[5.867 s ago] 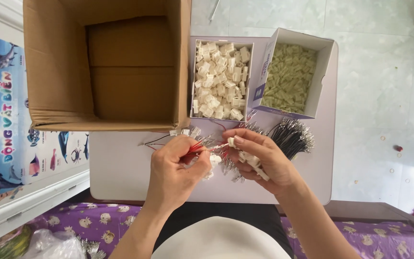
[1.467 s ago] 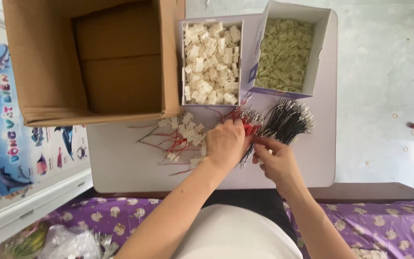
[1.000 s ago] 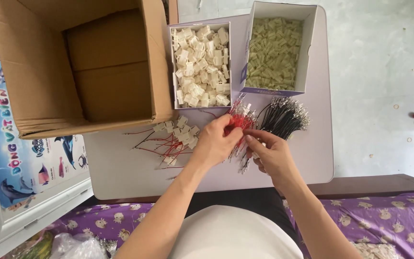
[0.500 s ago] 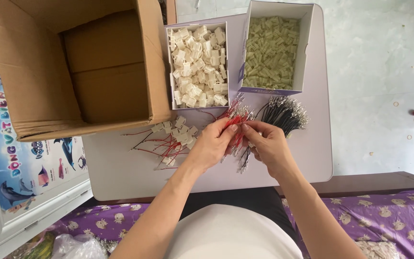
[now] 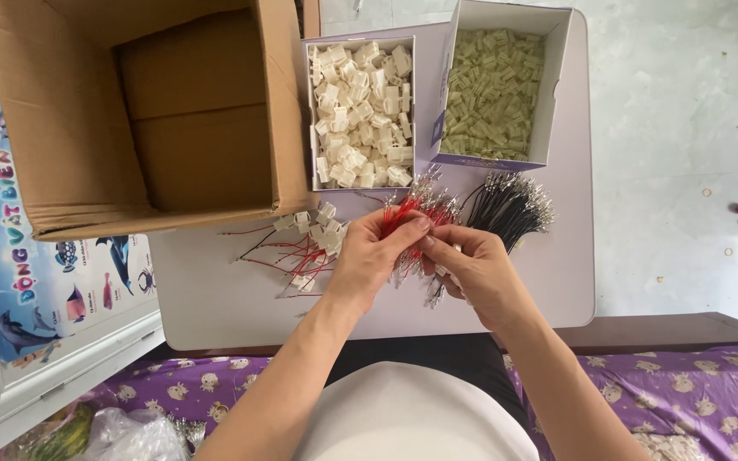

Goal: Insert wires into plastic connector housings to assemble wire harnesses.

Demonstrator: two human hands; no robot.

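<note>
1. Head view, hands: left hand [image 5: 367,260] and right hand [image 5: 476,271] meet over a pale counter [image 5: 215,299], just in front of the person. The left fingers [image 5: 403,230] are closed in a pinch on a bunch of red wires [image 5: 416,209]. The right fingers [image 5: 450,248] are curled shut around the near end of the same bunch.

2. Head view, direction: the red wires run lengthwise away from the person, tilted slightly right. Their metal tips fan out at the far end, towards the boxes.

3. Head view, surroundings: a bunch of black wires [image 5: 510,209] lies just right of the hands. Finished red wires with white plugs [image 5: 301,239] lie spread to the left. Beyond stand a box of white plugs [image 5: 360,115], a box of greenish plugs [image 5: 493,94] and a large empty cardboard box [image 5: 130,111].

4. Risks, as a judgement: a loosened pinch could let thin wires slip and scatter. The fanned tips could snag the black wires or bend against the box.
</note>
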